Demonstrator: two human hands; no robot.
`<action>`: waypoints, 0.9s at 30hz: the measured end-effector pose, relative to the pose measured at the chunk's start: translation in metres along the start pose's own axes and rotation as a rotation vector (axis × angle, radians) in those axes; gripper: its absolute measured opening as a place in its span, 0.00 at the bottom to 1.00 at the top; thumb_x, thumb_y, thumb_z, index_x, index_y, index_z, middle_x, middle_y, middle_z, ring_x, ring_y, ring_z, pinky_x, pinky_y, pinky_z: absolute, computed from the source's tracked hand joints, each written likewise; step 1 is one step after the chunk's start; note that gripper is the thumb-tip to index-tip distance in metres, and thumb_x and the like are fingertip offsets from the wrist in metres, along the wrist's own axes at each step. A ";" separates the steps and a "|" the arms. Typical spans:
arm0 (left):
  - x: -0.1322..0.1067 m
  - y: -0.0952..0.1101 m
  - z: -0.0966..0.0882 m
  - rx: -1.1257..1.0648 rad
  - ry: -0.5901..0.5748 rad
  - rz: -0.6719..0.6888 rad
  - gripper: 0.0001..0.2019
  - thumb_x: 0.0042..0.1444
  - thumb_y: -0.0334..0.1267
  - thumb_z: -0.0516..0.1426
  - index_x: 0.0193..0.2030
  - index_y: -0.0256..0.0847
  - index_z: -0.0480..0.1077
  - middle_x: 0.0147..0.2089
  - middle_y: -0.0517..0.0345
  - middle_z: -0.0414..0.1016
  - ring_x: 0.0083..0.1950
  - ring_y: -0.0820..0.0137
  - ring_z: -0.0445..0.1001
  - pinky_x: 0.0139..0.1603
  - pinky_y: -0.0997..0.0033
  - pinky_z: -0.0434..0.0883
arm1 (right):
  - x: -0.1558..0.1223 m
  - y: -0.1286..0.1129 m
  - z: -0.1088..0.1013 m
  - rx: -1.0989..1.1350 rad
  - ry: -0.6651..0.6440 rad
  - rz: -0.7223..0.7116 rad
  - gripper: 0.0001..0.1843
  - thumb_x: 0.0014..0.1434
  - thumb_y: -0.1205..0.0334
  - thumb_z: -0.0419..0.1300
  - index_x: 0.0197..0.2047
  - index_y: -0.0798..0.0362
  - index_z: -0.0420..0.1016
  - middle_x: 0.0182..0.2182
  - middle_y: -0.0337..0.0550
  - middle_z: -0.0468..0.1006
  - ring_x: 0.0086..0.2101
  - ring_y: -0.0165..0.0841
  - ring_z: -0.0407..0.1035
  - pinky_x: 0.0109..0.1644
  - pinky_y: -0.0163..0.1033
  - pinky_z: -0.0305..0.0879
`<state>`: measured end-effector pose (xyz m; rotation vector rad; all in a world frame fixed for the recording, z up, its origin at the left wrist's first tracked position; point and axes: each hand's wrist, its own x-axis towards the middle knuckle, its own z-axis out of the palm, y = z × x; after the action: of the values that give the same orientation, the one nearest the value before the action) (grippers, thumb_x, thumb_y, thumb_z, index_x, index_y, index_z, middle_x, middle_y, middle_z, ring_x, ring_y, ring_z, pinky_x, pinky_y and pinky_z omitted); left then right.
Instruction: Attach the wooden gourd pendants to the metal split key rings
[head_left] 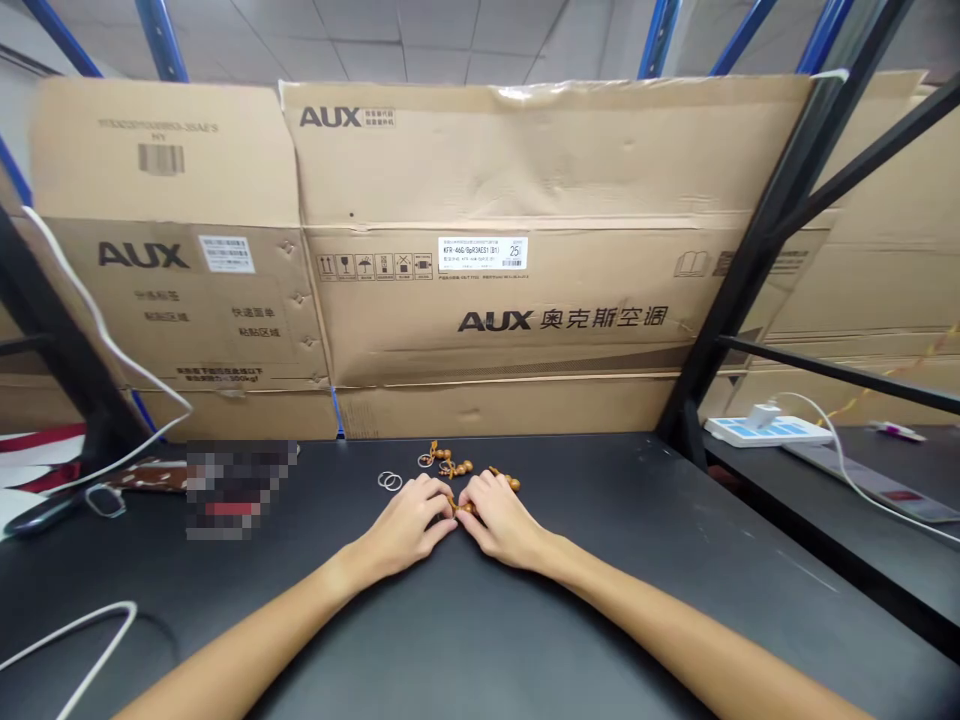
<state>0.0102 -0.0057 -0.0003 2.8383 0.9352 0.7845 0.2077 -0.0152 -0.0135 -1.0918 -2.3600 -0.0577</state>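
My left hand point(405, 522) and my right hand point(502, 520) lie palm down on the black table point(570, 560), their fingertips meeting at the middle. Between those fingertips, both hands pinch a small brown wooden bead string point(465, 508), partly hidden by my fingers. Just beyond my right fingers lies a wooden gourd-shaped charm point(507, 481). More gourd beads point(452, 465) sit further back, with a metal ring point(425, 460) beside them. Left of my left hand lie two linked silver split rings point(389, 481).
Flattened AUX cardboard boxes point(525, 250) stand along the table's back edge. Black rack uprights point(742, 220) rise at right. A pixelated object point(240, 490) sits at left, near glasses point(105, 500). A white power strip point(769, 431) lies on a lower right surface.
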 end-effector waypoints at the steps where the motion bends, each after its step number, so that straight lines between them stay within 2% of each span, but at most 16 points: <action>1: 0.000 -0.001 0.001 -0.007 0.003 0.001 0.06 0.62 0.35 0.53 0.33 0.41 0.67 0.44 0.55 0.71 0.44 0.67 0.67 0.48 0.64 0.66 | 0.000 0.000 0.000 0.009 0.006 -0.002 0.04 0.63 0.64 0.52 0.36 0.54 0.66 0.34 0.44 0.71 0.36 0.36 0.61 0.43 0.41 0.55; 5: 0.000 -0.003 0.002 -0.042 0.014 0.004 0.06 0.62 0.31 0.50 0.35 0.41 0.67 0.46 0.54 0.68 0.45 0.66 0.66 0.48 0.64 0.66 | 0.000 0.002 0.003 -0.005 0.040 0.089 0.05 0.63 0.65 0.51 0.36 0.54 0.65 0.34 0.45 0.72 0.36 0.37 0.62 0.42 0.42 0.55; 8: 0.000 -0.002 0.001 -0.058 0.016 -0.009 0.05 0.62 0.32 0.51 0.35 0.41 0.67 0.47 0.54 0.68 0.46 0.65 0.66 0.49 0.63 0.66 | 0.001 0.004 0.005 -0.001 0.058 0.141 0.05 0.64 0.66 0.51 0.35 0.53 0.65 0.33 0.45 0.72 0.35 0.37 0.62 0.41 0.42 0.55; 12: -0.001 0.000 0.000 -0.066 0.029 -0.029 0.03 0.59 0.37 0.55 0.35 0.41 0.68 0.46 0.54 0.68 0.46 0.64 0.66 0.50 0.61 0.66 | 0.000 0.004 0.003 0.107 0.070 0.079 0.03 0.63 0.66 0.52 0.36 0.52 0.65 0.34 0.43 0.72 0.35 0.35 0.63 0.42 0.41 0.57; 17: -0.001 0.000 0.001 -0.054 0.018 -0.027 0.06 0.62 0.35 0.52 0.37 0.41 0.69 0.47 0.53 0.67 0.47 0.65 0.66 0.50 0.61 0.67 | -0.001 0.000 0.001 0.207 0.068 0.027 0.03 0.61 0.67 0.54 0.38 0.51 0.66 0.35 0.42 0.73 0.36 0.35 0.64 0.42 0.40 0.58; 19: -0.001 -0.001 0.001 -0.052 0.017 -0.012 0.07 0.63 0.34 0.51 0.37 0.41 0.70 0.48 0.53 0.67 0.47 0.65 0.66 0.50 0.62 0.67 | 0.000 -0.001 0.002 0.206 0.060 0.040 0.04 0.60 0.68 0.54 0.38 0.51 0.67 0.35 0.42 0.73 0.36 0.34 0.64 0.42 0.39 0.58; 23: -0.001 -0.002 0.001 -0.061 0.028 0.001 0.08 0.62 0.32 0.51 0.35 0.41 0.71 0.49 0.53 0.67 0.47 0.65 0.66 0.51 0.62 0.67 | 0.001 0.000 0.003 0.137 0.096 0.166 0.05 0.58 0.69 0.55 0.38 0.52 0.69 0.33 0.42 0.73 0.36 0.35 0.65 0.43 0.41 0.58; 27: -0.002 0.000 0.000 -0.100 0.032 -0.024 0.04 0.59 0.33 0.54 0.35 0.41 0.70 0.49 0.53 0.66 0.49 0.64 0.66 0.52 0.61 0.67 | 0.001 -0.001 0.003 0.176 0.082 0.116 0.06 0.58 0.70 0.55 0.39 0.51 0.68 0.35 0.42 0.74 0.37 0.35 0.65 0.45 0.41 0.58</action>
<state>0.0091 -0.0066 -0.0011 2.7323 0.9057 0.8512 0.2056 -0.0144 -0.0153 -1.1159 -2.1793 0.1418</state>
